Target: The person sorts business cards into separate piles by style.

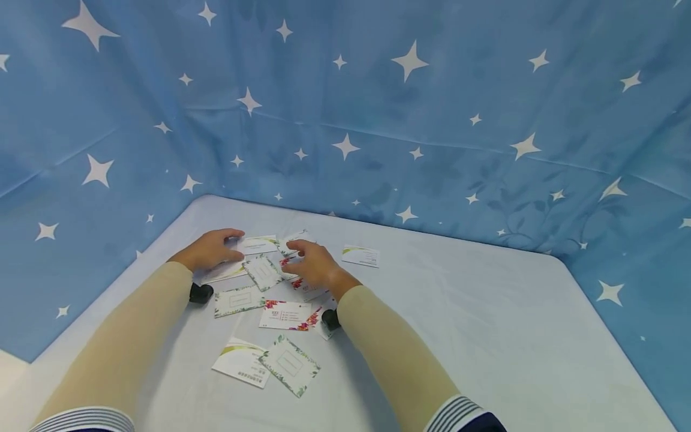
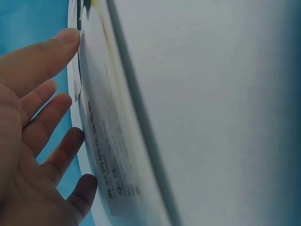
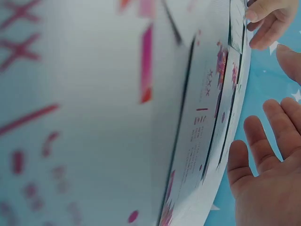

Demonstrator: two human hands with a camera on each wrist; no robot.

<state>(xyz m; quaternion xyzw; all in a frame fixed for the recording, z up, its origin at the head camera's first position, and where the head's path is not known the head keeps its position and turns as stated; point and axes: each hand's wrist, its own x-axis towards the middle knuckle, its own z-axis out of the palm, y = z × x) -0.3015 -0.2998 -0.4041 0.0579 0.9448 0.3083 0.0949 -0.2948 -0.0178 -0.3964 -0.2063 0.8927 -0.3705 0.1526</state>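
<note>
My left hand [image 1: 210, 251] is over the far left cards, thumb and fingers spread apart and loosely bent. Close by lie a card with a yellow-green curve [image 1: 258, 245] and another such card [image 1: 224, 273] partly under the hand. In the left wrist view the fingers hold nothing beside a printed card [image 2: 110, 155]. My right hand [image 1: 313, 264] hovers above the pile's right part, near a leaf-bordered card [image 1: 263, 273] and a red-flowered card [image 1: 310, 290]. The right wrist view shows its fingers relaxed, with nothing between them. Whether either hand touches a card, I cannot tell.
Several more cards spread toward me: a leaf-bordered card [image 1: 291, 365] overlaps a yellow-curved card [image 1: 243, 362], and a flowered card [image 1: 285, 315] lies mid-pile. One card [image 1: 360, 256] sits apart, right of the pile. A white-covered table [image 1: 486, 336] meets a blue star-patterned curtain [image 1: 345, 108].
</note>
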